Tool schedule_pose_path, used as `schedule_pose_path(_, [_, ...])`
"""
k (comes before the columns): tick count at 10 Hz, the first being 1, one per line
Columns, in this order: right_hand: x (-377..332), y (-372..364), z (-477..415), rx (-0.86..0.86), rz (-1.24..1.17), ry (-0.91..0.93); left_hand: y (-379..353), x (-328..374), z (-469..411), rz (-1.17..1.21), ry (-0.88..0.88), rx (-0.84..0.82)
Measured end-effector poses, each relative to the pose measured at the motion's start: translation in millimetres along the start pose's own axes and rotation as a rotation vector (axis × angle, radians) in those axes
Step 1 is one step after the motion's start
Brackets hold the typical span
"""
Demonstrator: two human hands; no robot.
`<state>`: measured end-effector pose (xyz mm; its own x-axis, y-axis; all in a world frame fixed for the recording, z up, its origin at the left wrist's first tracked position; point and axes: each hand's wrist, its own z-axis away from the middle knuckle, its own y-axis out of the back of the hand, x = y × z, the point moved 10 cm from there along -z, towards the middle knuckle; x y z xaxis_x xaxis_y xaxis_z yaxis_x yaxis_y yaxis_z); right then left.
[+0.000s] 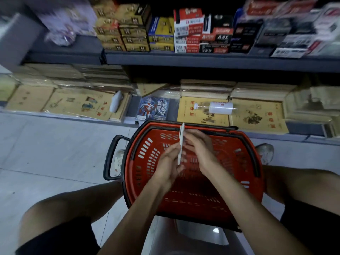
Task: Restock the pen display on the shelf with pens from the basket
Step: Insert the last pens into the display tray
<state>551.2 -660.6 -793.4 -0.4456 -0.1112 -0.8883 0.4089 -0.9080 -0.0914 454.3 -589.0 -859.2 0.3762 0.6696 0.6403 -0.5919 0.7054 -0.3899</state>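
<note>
1. Red plastic basket point(237, 159) sits on the grey floor point(55, 144) between the person's knees, with its black handle point(110, 157) sticking out on the left side.
2. Both hands are right over the basket with a few thin white pens point(181, 142) between them. The pens stand nearly upright, tips poking up past the basket's far rim. Can't tell exactly how many.
3. Left hand point(167, 161) has its fingers point(173, 149) wrapped on the lower part of the pens, so it's grasping them.
4. Right hand point(200, 153) has its fingers point(193, 136) curled onto the upper part, grasping the same pens.
5. Just beyond the basket there's a low shelf of yellowish notebooks point(257, 115) with a white bottle point(219, 107) lying on its side on top.
6. Above that, further from the basket, the grey shelf point(202, 60) is packed with red, white and yellow boxes point(187, 30), pretty blurry.
</note>
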Motion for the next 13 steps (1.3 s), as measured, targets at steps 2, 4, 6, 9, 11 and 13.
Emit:
schedule_pose_path(2, [-73.7,11.2,13.1,0.004,0.198,0.221,-44.6,75.3,52.8,-0.028,-0.239,-0.077])
schedule_pose_path(4, [-180.6,11.9,62.9,-0.023,0.17,0.411,-82.9,143.1,102.8,-0.153,-0.463,-0.08])
schedule_pose_path(6, [-256.4,29.0,105.7,-0.024,0.15,0.529,-139.7,209.4,171.2,-0.326,-0.623,-0.114])
schedule_pose_path(9, [-380.4,52.3,198.9,-0.007,0.136,0.789,-214.6,285.6,260.8,-0.39,-0.831,-0.208])
schedule_pose_path(11, [-439.6,69.1,237.7,0.034,0.104,0.858,-257.3,320.2,295.9,-0.398,-0.95,-0.214])
schedule_pose_path(13, [-485.0,87.9,245.2,0.094,0.128,0.895,-291.7,356.9,304.0,-0.493,-1.048,-0.137])
